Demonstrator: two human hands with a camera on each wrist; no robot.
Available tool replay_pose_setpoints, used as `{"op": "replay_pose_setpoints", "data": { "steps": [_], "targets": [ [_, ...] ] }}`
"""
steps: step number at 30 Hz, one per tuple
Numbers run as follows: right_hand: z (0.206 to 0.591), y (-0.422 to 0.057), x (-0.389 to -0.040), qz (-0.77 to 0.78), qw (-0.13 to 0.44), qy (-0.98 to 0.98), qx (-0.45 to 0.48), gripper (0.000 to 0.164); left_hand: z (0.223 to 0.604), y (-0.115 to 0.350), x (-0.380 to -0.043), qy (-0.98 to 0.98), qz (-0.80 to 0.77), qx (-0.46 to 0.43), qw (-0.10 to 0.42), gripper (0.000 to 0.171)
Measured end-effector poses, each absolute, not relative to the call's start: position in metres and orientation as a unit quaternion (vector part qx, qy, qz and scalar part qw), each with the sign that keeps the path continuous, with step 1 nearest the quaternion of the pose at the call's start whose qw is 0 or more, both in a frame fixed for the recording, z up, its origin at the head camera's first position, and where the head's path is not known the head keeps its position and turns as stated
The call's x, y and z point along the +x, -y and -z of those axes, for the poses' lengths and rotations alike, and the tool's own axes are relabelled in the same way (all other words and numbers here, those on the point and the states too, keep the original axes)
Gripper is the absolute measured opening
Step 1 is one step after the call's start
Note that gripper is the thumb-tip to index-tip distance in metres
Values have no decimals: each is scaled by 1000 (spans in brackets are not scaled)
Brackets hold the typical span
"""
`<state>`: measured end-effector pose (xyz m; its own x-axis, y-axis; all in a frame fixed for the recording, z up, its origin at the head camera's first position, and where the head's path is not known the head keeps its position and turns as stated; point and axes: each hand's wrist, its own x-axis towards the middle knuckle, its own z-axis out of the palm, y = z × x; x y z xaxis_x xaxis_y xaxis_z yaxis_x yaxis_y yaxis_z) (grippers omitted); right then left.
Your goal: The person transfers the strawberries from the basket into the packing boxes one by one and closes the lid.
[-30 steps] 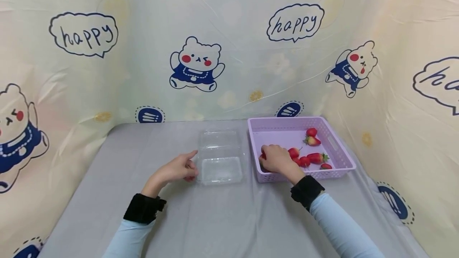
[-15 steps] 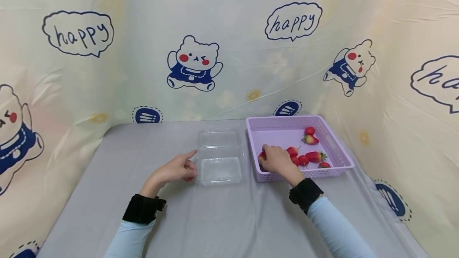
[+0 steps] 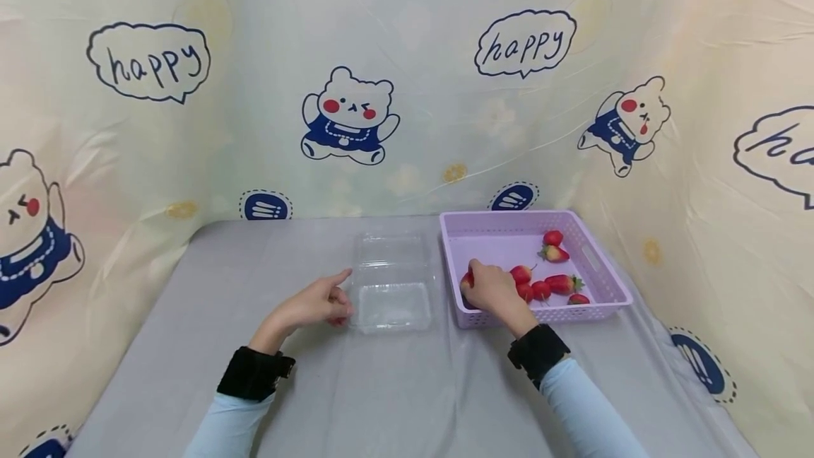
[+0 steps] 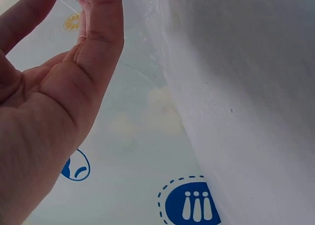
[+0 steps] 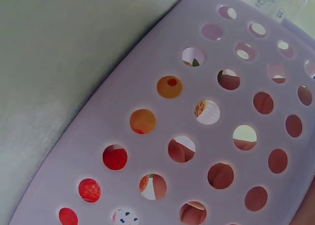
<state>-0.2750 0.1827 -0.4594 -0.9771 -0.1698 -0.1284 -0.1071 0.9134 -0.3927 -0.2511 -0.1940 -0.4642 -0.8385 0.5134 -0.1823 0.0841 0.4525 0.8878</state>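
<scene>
My right hand (image 3: 494, 287) reaches over the near wall of a lilac plastic basket (image 3: 490, 242), its fingers gripping a red strawberry (image 3: 467, 280) at the left end, mostly hidden by the hand. Seen from the right wrist, the holed basket wall (image 5: 162, 136) stands in front of the hand, and bits of fruit and fingers show through. My left hand (image 3: 314, 304) rests at the left edge of a clear clamshell box (image 3: 393, 304), index finger extended and touching it. From the left wrist, the left hand (image 4: 64, 87) has its fingers beside the clear plastic.
Several more strawberries (image 3: 562, 284) lie in the basket, mostly along its near side, and two sit farther back. The box's lid (image 3: 391, 249) lies folded back behind its base. A grey cloth (image 3: 388, 387) covers the table, and a printed curtain (image 3: 420, 90) hangs behind and at the sides.
My right hand stays at the basket's left end, its wrist shifting slightly as the fingers close round the strawberry. The left hand keeps its place; the whole view shifts a little.
</scene>
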Motion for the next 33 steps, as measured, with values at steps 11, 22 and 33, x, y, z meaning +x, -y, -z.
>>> {"op": "replay_pose_setpoints", "data": {
  "steps": [11, 22, 33],
  "targets": [
    [454, -182, -276, 210, 75, -972, -80, 30, 461, 193, -251, -832, -481, 182, 208, 84],
    [452, -181, -273, 233, 51, -969, -64, 37, 463, 192, -250, -841, -468, 185, 199, 83],
    [444, -181, -272, 259, -6, -964, -64, 40, 463, 192, -249, -841, -468, 182, 204, 82]
  ]
}}
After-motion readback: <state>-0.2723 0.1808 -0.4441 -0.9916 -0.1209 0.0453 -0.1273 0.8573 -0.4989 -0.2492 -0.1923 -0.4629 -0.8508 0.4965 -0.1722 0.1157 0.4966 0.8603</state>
